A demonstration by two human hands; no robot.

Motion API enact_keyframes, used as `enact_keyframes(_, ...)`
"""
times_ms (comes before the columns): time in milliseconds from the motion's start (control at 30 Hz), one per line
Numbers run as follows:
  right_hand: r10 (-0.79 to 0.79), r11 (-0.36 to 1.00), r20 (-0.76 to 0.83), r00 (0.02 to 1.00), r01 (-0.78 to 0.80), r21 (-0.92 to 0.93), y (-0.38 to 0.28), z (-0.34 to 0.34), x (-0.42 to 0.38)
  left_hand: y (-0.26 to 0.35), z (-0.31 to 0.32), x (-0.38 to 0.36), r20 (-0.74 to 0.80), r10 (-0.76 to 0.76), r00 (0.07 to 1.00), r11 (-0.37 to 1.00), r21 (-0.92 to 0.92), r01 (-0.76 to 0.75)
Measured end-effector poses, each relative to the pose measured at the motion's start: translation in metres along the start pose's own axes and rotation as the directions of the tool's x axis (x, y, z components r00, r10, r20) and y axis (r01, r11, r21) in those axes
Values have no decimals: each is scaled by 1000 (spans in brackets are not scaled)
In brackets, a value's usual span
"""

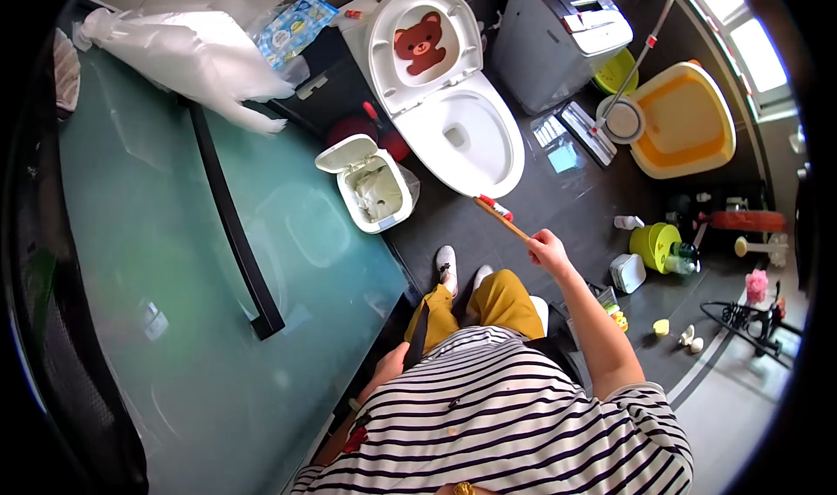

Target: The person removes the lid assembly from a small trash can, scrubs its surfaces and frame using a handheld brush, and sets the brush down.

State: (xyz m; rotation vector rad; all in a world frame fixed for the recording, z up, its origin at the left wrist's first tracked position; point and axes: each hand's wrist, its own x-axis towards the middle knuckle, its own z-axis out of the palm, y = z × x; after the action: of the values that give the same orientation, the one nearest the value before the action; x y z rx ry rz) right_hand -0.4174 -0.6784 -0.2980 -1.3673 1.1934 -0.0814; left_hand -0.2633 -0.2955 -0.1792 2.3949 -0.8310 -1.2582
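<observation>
My right hand [547, 251] is closed round the end of a wooden-handled brush [504, 218]. The brush's red and white head points at the front rim of the white toilet [497, 137]; whether it touches the rim I cannot tell. Both lid and seat of the toilet are raised, and a brown bear [420, 45] shows on the lid. Low beside my left thigh is my left hand [390, 364], its fingers wrapped round a dark strap-like thing [418, 329].
Left of the toilet stands an open white bin [377, 191]. A glass panel [305, 320] with a black bar fills the left side. At the right are a squeegee mop [589, 132], a yellow basin [684, 120], a grey appliance [554, 46] and green tubs [654, 245].
</observation>
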Motion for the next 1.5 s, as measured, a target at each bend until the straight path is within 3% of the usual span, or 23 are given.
enact_keyframes(233,-7,981,129,992,32,-193,-17,10,35,9,25,26,176,-16,984,1000,16,14)
enact_keyframes(300,-9,968,190,982,56,-243,-16,10,47,11,44,34,192,78,978,997,-31,-74)
enact_keyframes(400,57,934,281,958,49,-354,-23,3,69,33,81,77,424,-54,904,996,-43,79)
enact_keyframes(433,64,911,298,952,66,-407,-24,2,77,70,66,80,388,-61,920,994,-63,93)
enact_keyframes(500,71,864,329,942,107,-492,-23,-2,96,68,120,119,346,61,936,998,1,-65)
enact_keyframes(567,49,786,357,933,184,-590,-18,-4,113,102,149,161,413,236,879,960,40,-277)
enact_keyframes(633,66,730,388,919,221,-646,-19,-5,126,131,207,194,368,444,817,893,-260,-368)
enact_keyframes(667,77,678,403,912,249,-692,-21,-6,130,151,223,196,199,545,814,805,-396,-442)
enact_keyframes(700,27,643,443,896,324,-694,-20,-9,133,171,235,204,257,588,767,779,-436,-451)
enact_keyframes(733,32,632,457,889,336,-698,-21,-10,135,185,275,213,343,527,777,782,-553,-287)
enact_keyframes(767,52,634,465,884,331,-699,-22,-11,136,211,249,212,369,624,688,778,-377,-503)
enact_keyframes(867,108,614,492,864,331,-716,-18,-16,140,236,279,216,186,685,704,726,-251,-640)
enact_keyframes(1000,170,611,509,844,315,-726,-10,-20,142,244,295,228,157,714,683,697,-251,-671)
enact_keyframes(1067,210,582,514,832,315,-749,-7,-21,143,242,271,223,324,592,738,732,-600,-323)
enact_keyframes(1100,215,586,506,836,304,-751,-5,-21,143,242,267,220,343,642,686,578,-804,-138)
enact_keyframes(1133,225,571,516,826,318,-757,-2,-20,144,245,255,226,386,803,454,439,-898,-12)
enact_keyframes(1200,237,559,525,818,327,-762,5,-16,147,252,215,206,281,881,381,230,-958,173)
enact_keyframes(1233,241,576,533,811,323,-751,10,-14,148,243,245,202,332,875,352,233,-926,296)
enact_keyframes(1267,250,592,542,803,316,-741,17,-10,149,229,274,200,415,845,336,310,-894,324)
enact_keyframes(1333,260,599,544,798,309,-739,22,3,154,209,290,213,515,812,275,477,-857,196)
enact_keyframes(1400,203,578,547,812,351,-736,33,21,168,174,316,227,456,824,336,299,-854,425)
enact_keyframes(1467,168,570,548,820,373,-732,46,41,185,144,276,269,553,707,441,513,-830,219)
enact_keyframes(1500,197,559,547,813,365,-744,54,53,198,124,249,284,502,672,544,563,-824,64)
